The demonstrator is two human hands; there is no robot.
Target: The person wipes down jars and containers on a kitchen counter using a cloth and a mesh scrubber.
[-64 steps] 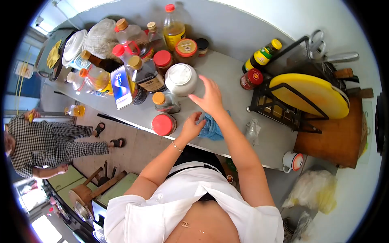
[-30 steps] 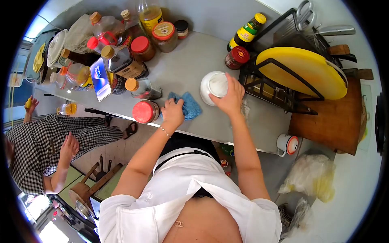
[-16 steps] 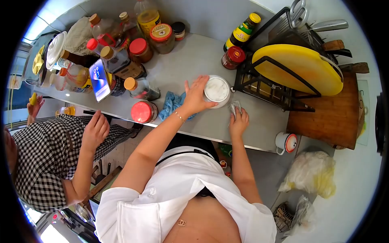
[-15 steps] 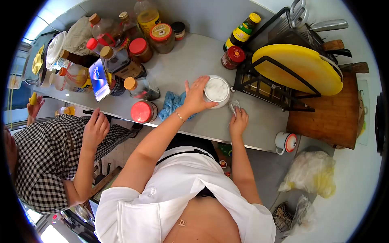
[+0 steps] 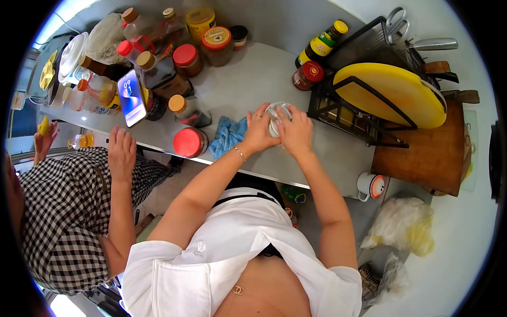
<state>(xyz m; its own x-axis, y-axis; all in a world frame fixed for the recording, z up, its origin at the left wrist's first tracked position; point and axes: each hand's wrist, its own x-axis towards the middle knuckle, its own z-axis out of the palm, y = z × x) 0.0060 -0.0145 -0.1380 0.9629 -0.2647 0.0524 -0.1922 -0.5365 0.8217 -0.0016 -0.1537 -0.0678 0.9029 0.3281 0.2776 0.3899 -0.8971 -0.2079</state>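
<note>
Fingers of the left hand curl round the side of a white, round jar on the grey counter. Fingers of the right hand bend over its clear, shiny top; it's blurry, so I can't tell if they pinch. The step looks like working that top, which calls for a still jar. Near eight o'clock lies a crumpled blue cloth. Near three o'clock, a black metal rack could bump the right hand.

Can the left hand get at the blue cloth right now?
Likely yes: the cloth lies just beside the left hand, with nothing seen between them. That hand is on the jar, though.
</note>
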